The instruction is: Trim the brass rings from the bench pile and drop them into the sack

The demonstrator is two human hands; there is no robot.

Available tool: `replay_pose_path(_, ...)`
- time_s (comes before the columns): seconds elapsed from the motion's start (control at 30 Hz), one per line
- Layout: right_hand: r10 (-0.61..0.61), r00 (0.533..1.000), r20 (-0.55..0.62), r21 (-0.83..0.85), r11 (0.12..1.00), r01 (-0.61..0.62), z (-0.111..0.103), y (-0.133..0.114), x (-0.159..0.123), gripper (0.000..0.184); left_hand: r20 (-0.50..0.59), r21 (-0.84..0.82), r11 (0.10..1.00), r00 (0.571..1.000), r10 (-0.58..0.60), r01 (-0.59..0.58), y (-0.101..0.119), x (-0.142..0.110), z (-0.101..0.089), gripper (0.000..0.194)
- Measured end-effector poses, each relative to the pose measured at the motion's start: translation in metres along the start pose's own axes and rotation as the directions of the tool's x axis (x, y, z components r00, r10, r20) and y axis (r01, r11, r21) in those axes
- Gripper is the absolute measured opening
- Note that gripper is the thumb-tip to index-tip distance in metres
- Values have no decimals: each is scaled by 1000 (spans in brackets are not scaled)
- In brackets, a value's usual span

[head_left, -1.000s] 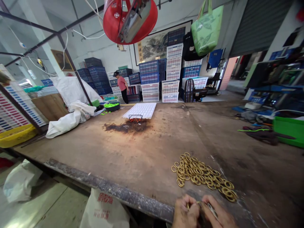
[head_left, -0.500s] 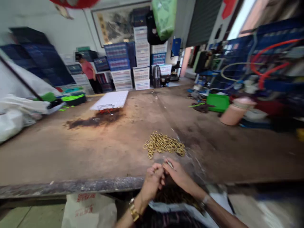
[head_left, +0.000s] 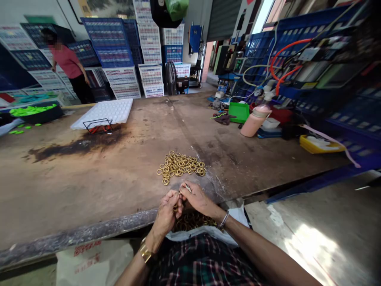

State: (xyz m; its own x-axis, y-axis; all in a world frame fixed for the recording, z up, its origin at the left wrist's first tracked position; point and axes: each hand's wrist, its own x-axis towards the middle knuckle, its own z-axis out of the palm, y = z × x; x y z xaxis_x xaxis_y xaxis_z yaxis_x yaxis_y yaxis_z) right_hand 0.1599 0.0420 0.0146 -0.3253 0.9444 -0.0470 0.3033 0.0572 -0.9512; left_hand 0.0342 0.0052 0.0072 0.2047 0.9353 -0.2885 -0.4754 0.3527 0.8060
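Above the table's near edge, my two hands meet fingertip to fingertip. My left hand (head_left: 169, 207) is closed around brass-coloured rings (head_left: 175, 208), partly hidden by its fingers. A short, slim metal tool (head_left: 188, 188) pokes out of the closed fingers of my right hand (head_left: 197, 198); its working end is hidden. Just beyond the hands, a loose pile of brass-coloured rings (head_left: 181, 163) lies on the table. More rings (head_left: 193, 221) fill a pale bag (head_left: 205, 231) in my lap, below my hands.
The brown tabletop (head_left: 143, 155) carries a white tray (head_left: 110, 113) with a black wire rack (head_left: 98, 125) at left. A pink bottle (head_left: 253, 123) and green tray (head_left: 239, 112) stand at right. A person (head_left: 70, 65) is beside stacked crates (head_left: 122, 81) at the back.
The view has turned right and tipped down, so the table and pile appear further left. My hands remain together, with the rings and tool showing more sharply.
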Motion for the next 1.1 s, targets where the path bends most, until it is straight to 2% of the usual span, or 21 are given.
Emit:
replay_pose_path(0.17, 10, 1000, -15, -28, 1000, -10, -2, -4, 1, 19, 11, -15, 1000, 1000, 1, -1, 1, -1, -1, 29)
replay_pose_path(0.33, -7, 998, -59, -207, 978, -5, -3, 0, 1, 16, -4, -40, 999, 1000, 13, -13, 0, 0, -1, 31)
replay_pose_path(0.47, -95, 995, 30, -469, 878, 98, -3, 4, -3, 14, -8, -26, 998, 999, 53, -53, -1, 2, -2, 32)
replay_pose_path(0.57, -89, 992, 85, -588, 800, 122, -3, 2, -6, 16, 11, 2, 997, 997, 71, -71, -2, 4, -4, 30)
replay_pose_path(0.83, -53, 990, 131, -680, 722, 129, -3, 1, -7, 15, 2, 58, 994, 996, 92, -92, -4, 5, -4, 28)
replay_pose_path(1.03, 7, 979, 205, -708, 692, 143, -6, 6, -5, 18, 31, 200, 970, 990, 137, -141, -7, 3, -10, 26)
replay_pose_path(1.1, 42, 980, 192, -739, 663, 117, -8, 9, -2, 21, 59, 214, 967, 990, 131, -141, -5, 0, -8, 26)
